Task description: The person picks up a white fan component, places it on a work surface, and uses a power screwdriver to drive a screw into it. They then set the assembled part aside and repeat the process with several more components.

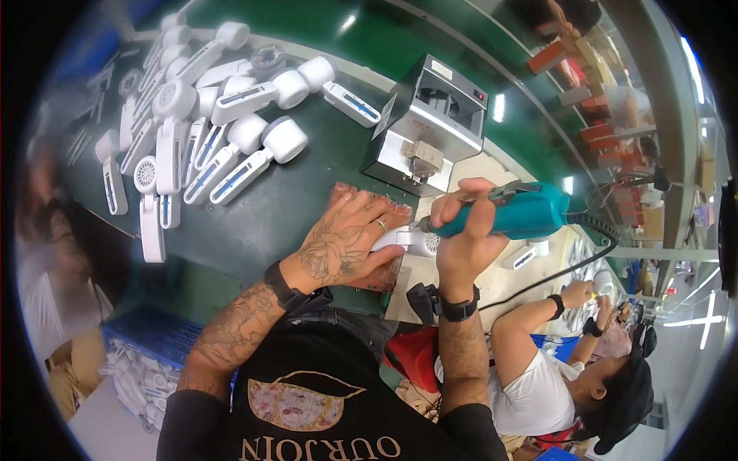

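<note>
My right hand is wrapped round a teal electric screwdriver, held nearly level with its tip pointing left. The tip meets a white handheld fan, close to the joint between handle and head. Spread over that fan, my left hand grips and presses it down, hiding much of the handle. Beneath lies a reddish-brown block, mostly covered by my hand. Whether a screw sits on the tip is too small to tell.
A silver-and-black screw feeder stands just beyond my hands. Several white fans are heaped on the dark green table at left. A black coiled cord trails from the screwdriver. A co-worker sits at right; another person is at far left.
</note>
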A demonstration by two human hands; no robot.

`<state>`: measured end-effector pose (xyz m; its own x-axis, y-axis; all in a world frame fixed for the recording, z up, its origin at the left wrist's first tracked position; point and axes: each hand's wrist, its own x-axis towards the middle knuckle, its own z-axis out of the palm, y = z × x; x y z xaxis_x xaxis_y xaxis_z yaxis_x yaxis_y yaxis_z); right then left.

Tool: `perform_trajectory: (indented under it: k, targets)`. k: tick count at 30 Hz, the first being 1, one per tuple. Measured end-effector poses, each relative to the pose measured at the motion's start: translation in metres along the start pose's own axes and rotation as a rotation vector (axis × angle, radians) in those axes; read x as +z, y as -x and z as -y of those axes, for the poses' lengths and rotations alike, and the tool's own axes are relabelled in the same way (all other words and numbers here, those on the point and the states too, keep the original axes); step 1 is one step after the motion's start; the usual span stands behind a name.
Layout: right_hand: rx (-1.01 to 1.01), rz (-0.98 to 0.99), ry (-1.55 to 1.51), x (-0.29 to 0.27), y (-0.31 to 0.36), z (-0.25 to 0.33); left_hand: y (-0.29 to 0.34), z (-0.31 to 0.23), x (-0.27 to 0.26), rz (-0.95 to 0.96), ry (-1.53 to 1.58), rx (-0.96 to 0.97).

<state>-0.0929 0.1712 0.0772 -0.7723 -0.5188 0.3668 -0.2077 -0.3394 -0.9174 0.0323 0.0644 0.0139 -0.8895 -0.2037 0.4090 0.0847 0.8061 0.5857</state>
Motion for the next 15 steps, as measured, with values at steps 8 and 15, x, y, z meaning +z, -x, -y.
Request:
perform_trajectory:
  k: [8, 15]
  targets:
    - [0.063, 0.023, -0.050, -0.005, 0.010, -0.012, 0.002, -0.002, 0.003, 0.012, 0.017, -0.018]
    - [0.014, 0.089, -0.145, -0.008, 0.013, -0.024, -0.001, -0.002, 0.003, 0.012, -0.016, -0.019]
